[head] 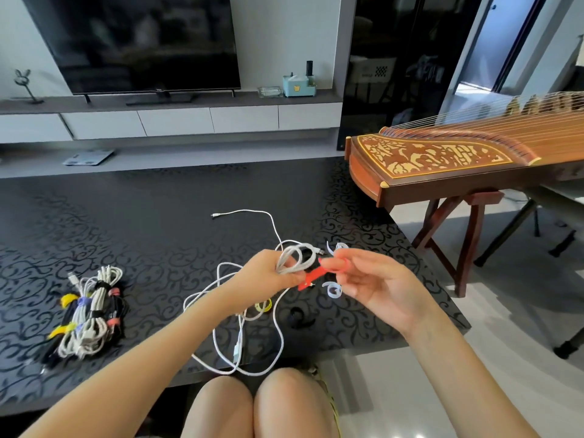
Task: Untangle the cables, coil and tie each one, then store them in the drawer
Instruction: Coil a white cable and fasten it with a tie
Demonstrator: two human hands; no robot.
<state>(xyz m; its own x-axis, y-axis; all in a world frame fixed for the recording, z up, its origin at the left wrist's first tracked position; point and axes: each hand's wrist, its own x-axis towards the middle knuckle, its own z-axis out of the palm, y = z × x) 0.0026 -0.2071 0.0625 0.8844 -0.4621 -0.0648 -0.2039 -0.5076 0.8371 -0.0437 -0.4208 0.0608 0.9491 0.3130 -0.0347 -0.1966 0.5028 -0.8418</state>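
My left hand (265, 273) grips a small coil of white cable (297, 257) above the dark patterned table (158, 216). My right hand (373, 279) pinches one end of a red tie strap (314, 276) that runs under the coil. Loose white cable (252, 327) trails from the coil in wide loops over the table's near edge, and one plug end (215, 215) lies further back. A pile of coiled, tied cables (88, 314) lies at the left. Spare ties lie near my hands: white curls (333, 290), a yellow one (264, 306), a black one (298, 317).
A wooden zither (442, 162) on a stand rises just right of the table. Behind the table runs a white drawer unit (177, 121) under a TV (142, 42). My knees (252, 403) are at the table's near edge.
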